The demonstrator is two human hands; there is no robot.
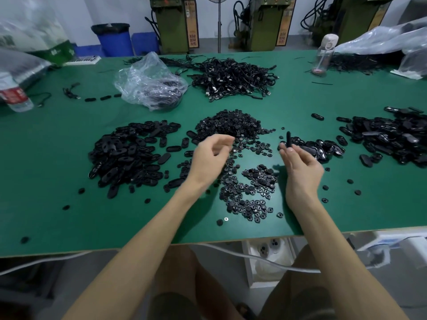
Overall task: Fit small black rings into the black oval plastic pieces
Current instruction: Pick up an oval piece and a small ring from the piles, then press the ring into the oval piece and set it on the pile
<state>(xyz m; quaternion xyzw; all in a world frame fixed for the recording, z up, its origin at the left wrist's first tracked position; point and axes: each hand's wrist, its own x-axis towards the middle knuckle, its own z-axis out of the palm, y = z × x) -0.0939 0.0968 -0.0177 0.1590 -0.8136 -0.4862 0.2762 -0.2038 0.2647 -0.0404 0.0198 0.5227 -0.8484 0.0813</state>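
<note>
On the green counter (pixel 57 172) a heap of small black rings (pixel 231 124) sits mid-surface, with a pile of black oval pieces (pixel 129 155) to its left and a tangle of black cables (pixel 233 75) beyond it. Just right of that heap the right hand (pixel 300 167) pinches one oval piece (pixel 288 140) upright between thumb and fingertips. The left hand (pixel 211 155), well apart from the right, hovers over the heap's near edge with its fingers curled in and blurred — whether it holds a ring cannot be told.
</note>
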